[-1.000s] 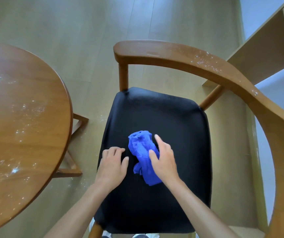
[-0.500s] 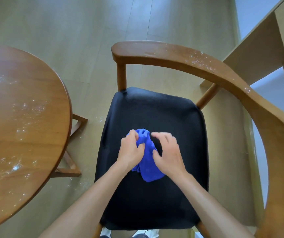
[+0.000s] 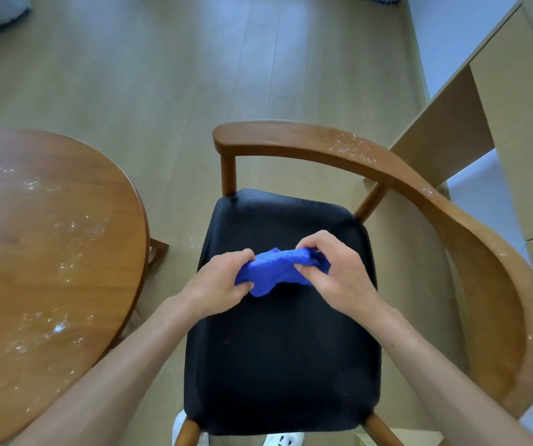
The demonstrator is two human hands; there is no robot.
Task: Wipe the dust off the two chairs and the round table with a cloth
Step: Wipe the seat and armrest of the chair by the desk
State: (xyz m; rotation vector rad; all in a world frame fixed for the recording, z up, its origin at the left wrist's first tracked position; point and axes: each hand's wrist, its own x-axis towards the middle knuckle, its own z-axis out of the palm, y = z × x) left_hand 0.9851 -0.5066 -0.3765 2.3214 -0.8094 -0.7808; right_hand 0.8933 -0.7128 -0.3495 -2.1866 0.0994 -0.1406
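Both hands above the black seat [image 3: 278, 349] of the armchair [image 3: 419, 188]. Left hand [image 3: 216, 284] and right hand [image 3: 339, 272] each pinch 1 end of the blue cloth [image 3: 278, 268], stretched between them clear of the seat, probably being refolded for a fresh wiping face. Cloth soft, nappy terry. Seat matte, padded. Curved wooden armrest speckled with white dust; round table [image 3: 49, 252] left of the chair likewise dusty, glossy wood.

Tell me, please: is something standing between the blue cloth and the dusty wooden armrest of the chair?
Nothing visible does. Both hands hold the blue cloth above the black seat, and the space up to the dusty armrest looks open.
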